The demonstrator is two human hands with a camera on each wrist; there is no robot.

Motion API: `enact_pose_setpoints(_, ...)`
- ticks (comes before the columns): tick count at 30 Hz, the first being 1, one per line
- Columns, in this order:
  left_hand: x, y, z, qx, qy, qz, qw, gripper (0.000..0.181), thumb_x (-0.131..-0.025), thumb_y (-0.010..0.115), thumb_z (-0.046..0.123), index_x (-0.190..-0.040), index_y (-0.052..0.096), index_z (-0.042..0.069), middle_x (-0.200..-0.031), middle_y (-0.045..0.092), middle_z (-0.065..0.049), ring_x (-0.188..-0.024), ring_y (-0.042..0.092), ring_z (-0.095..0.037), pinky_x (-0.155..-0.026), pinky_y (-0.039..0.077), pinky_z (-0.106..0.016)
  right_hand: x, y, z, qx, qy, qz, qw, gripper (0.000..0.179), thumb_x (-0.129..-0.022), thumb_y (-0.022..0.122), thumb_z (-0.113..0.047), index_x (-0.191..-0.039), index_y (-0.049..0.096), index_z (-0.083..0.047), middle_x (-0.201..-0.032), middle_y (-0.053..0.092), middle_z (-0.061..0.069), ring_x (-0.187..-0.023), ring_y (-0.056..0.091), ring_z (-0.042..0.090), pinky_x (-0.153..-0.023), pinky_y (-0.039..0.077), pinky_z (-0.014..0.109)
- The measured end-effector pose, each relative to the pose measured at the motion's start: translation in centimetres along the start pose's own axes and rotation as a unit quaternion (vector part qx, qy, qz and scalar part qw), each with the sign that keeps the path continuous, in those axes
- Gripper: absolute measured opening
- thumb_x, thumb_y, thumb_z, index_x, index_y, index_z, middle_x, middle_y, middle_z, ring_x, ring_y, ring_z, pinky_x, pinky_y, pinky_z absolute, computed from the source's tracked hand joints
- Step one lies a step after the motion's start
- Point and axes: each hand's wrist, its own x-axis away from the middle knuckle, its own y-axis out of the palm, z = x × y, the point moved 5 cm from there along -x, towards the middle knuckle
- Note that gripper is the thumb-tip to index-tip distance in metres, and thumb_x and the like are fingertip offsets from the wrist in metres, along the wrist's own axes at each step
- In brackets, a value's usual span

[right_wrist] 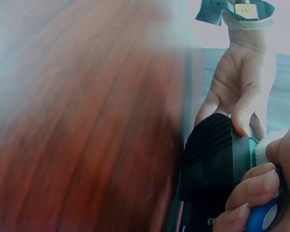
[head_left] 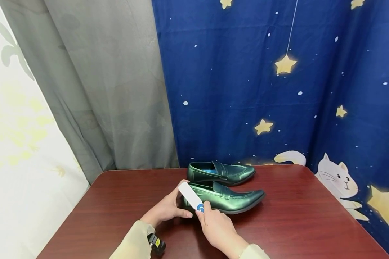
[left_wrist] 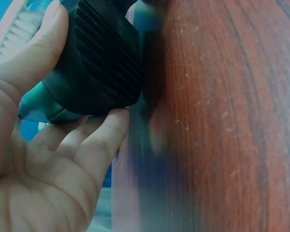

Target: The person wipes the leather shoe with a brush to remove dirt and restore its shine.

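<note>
A shiny dark-green loafer (head_left: 243,202) lies nearest on the table, its toe pointing right. My left hand (head_left: 166,208) grips it round the heel, thumb on the near side. In the left wrist view the ridged black heel sole (left_wrist: 108,58) shows between thumb and fingers. With my right hand (head_left: 218,225) I hold a white brush (head_left: 189,194) by its blue-marked handle. Its pale bristles (right_wrist: 261,152) face the shoe's side near the heel, right beside my left thumb. A matching green loafer (head_left: 238,174) sits just behind, toe also to the right.
The reddish-brown wooden table (head_left: 123,194) extends to both sides of the shoes. Its far edge meets a grey curtain (head_left: 123,90) and a blue star-patterned curtain (head_left: 230,90). A small black device (head_left: 156,244) is strapped at my left wrist.
</note>
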Motion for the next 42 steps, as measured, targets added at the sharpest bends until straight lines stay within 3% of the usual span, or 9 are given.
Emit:
enact_pose_setpoints(4, 0.1, 0.0, 0.1, 0.024, -0.006, -0.011, 0.9996, 0.114, -0.078, 0.087, 0.006, -0.162, 0.011, 0.016, -0.162, 0.032, -0.015, -0.143, 0.039, -0.031, -0.110, 0.045, -0.046, 0.2, -0.2, 0.7, -0.009, 0.005, -0.009, 0.9999, 0.033, -0.106, 0.047, -0.044, -0.101, 0.047, -0.012, -0.065, 0.049, 0.001, -0.053, 0.052, 0.020, -0.046, 0.035, 0.036)
enact_pose_setpoints(12, 0.2, 0.2, 0.2, 0.063, -0.014, -0.025, 0.9976, 0.108, -0.078, 0.086, 0.005, -0.159, 0.015, 0.020, -0.157, 0.039, -0.014, -0.129, 0.055, -0.026, -0.097, 0.054, -0.033, 0.9, -0.8, 2.1, -0.020, 0.023, -0.020, 0.9993, 0.030, -0.105, 0.050, -0.043, -0.102, 0.047, -0.013, -0.065, 0.049, 0.001, -0.053, 0.050, 0.019, -0.048, 0.036, 0.036)
enact_pose_setpoints(42, 0.0, 0.2, 0.1, 0.073, 0.001, -0.036, 0.9967, 0.106, -0.078, 0.085, 0.002, -0.156, 0.016, 0.018, -0.155, 0.041, -0.012, -0.131, 0.053, -0.027, -0.099, 0.052, -0.034, 2.7, -2.4, 4.8, -0.020, 0.038, -0.015, 0.9990, 0.030, -0.105, 0.050, -0.044, -0.106, 0.048, -0.014, -0.065, 0.050, 0.000, -0.053, 0.048, 0.018, -0.050, 0.035, 0.037)
